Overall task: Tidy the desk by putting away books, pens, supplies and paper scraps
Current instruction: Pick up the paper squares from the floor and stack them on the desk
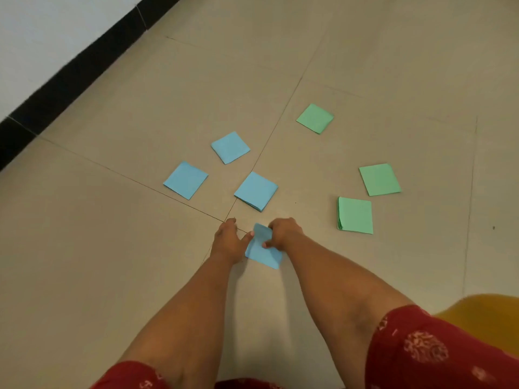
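Note:
A blue paper square (262, 252) lies on the tiled floor right in front of me, its far corner lifted. My right hand (283, 233) grips its far edge, fingers curled over it and thumb on its face. My left hand (229, 240) rests on the floor at its left edge, thumb touching the paper. Three more blue paper squares lie beyond: one (256, 191) just ahead, one (185, 180) to the left, one (230, 147) farther back. Three green squares lie to the right: a small stack (355, 215), one (379, 179) beyond it, one (315, 118) farthest.
The floor is beige tile with thin joints. A black skirting strip (73, 77) and white wall run along the upper left. A yellow object (483, 313) shows at the lower right edge. My red patterned sleeves fill the bottom.

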